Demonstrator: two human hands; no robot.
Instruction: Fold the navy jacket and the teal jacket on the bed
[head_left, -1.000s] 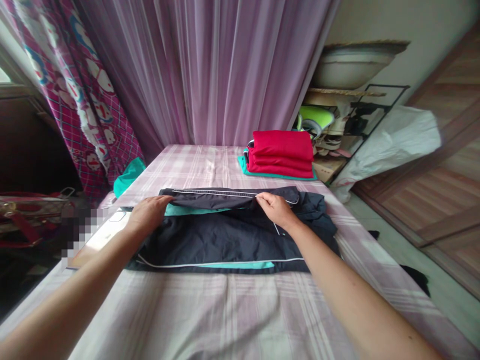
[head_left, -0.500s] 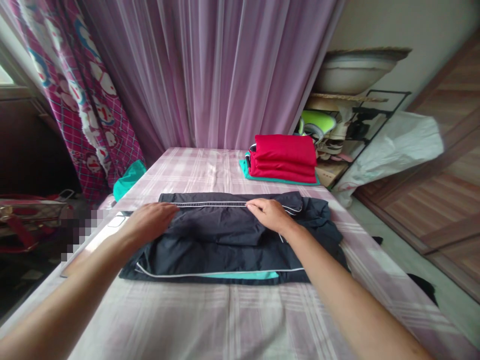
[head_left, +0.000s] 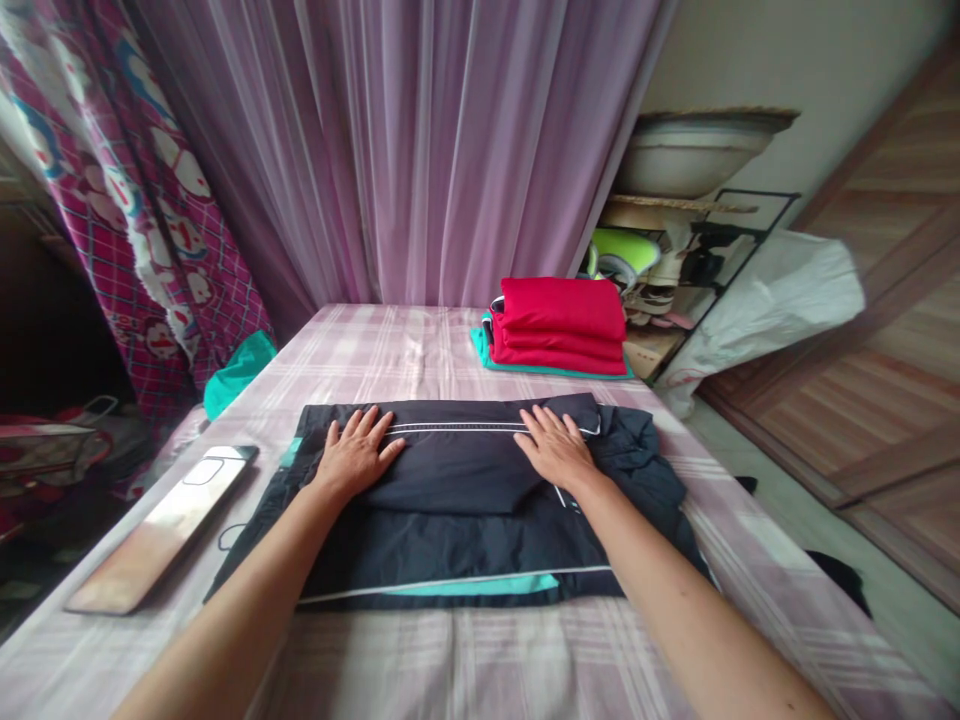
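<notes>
The left hand [head_left: 355, 462] and right hand [head_left: 556, 450] are pressing the folded black white-piped garment [head_left: 450, 475] flat, grips open, pinching nothing.

Left hand [head_left: 354, 462]: bare; fingers [head_left: 367, 422] slim, tapering.
Right hand [head_left: 556, 455]: bare, similarly slim build.
Left forearm [head_left: 259, 590]: bare, widening away from fingers.
Right forearm [head_left: 667, 585]: bare, likewise widening; small faint spot [head_left: 684, 592] well behind fingers.
</notes>
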